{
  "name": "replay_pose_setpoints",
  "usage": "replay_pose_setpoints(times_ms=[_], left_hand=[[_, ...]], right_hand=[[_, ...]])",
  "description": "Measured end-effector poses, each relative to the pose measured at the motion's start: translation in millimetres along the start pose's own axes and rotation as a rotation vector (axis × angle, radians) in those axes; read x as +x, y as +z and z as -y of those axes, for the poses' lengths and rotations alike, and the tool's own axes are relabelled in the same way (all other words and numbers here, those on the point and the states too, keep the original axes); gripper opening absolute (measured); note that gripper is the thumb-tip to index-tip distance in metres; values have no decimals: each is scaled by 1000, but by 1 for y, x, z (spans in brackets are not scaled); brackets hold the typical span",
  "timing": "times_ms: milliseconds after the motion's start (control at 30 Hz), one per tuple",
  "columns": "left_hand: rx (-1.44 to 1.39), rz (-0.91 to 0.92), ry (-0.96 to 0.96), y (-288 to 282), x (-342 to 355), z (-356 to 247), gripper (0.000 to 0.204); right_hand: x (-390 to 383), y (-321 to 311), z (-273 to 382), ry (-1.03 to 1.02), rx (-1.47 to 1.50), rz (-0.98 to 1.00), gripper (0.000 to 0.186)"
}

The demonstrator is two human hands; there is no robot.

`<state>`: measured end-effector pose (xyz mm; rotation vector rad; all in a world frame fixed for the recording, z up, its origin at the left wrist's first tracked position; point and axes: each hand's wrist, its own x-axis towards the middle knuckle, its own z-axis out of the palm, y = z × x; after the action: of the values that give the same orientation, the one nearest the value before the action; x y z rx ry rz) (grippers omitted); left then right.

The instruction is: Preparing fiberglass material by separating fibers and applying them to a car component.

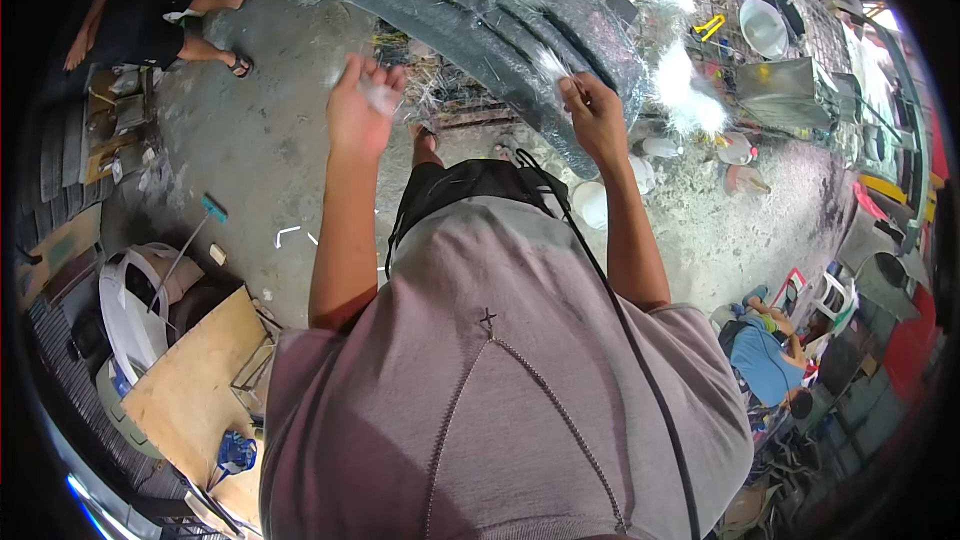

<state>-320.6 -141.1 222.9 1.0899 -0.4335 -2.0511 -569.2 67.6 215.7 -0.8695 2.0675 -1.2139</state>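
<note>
A long, dark curved panel (440, 2) with ridges lies across the top, with loose white fibres strewn over it. My right hand (598, 112) is at its near right part, thumb and fingers pinched on a tuft of white fibres (548, 64) that points toward the panel. Left of the panel, apart from it, my left hand (358, 112) is raised with the palm up and fingers half curled. A whitish fibre clump (380, 97) rests in that palm, slightly blurred. A bright heap of white fibres (690, 90) lies to the right of the panel.
On the grid-topped bench are a white bowl (764, 28), a yellow-handled tool (709, 28) and a square metal can (785, 93). White tubs (590, 205) stand below the panel. A person in blue (765, 360) is at lower right; another person's legs (205, 40) show at upper left.
</note>
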Motion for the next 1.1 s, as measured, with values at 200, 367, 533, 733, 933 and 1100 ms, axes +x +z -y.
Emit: replay_pose_setpoints(times_ms=[200, 367, 533, 733, 933, 1100], left_hand=[[-7, -134, -28, -81, -41, -17, 26], [-35, -220, 29, -118, -55, -33, 28], [-82, -227, -18, -128, -64, -26, 28], [-79, -293, -66, -138, -68, -8, 29], [-24, -294, -116, -136, -62, -13, 29], [25, -254, -93, -122, -53, -23, 29]], right_hand=[[51, 11, -23, -179, -294, -125, 16], [103, 31, -30, -295, -419, -211, 17], [123, 48, -34, -286, -742, -341, 19], [93, 53, -23, -424, -546, -576, 23], [96, 85, -14, -465, -599, -305, 30], [114, 101, -15, -251, -604, -293, 38]])
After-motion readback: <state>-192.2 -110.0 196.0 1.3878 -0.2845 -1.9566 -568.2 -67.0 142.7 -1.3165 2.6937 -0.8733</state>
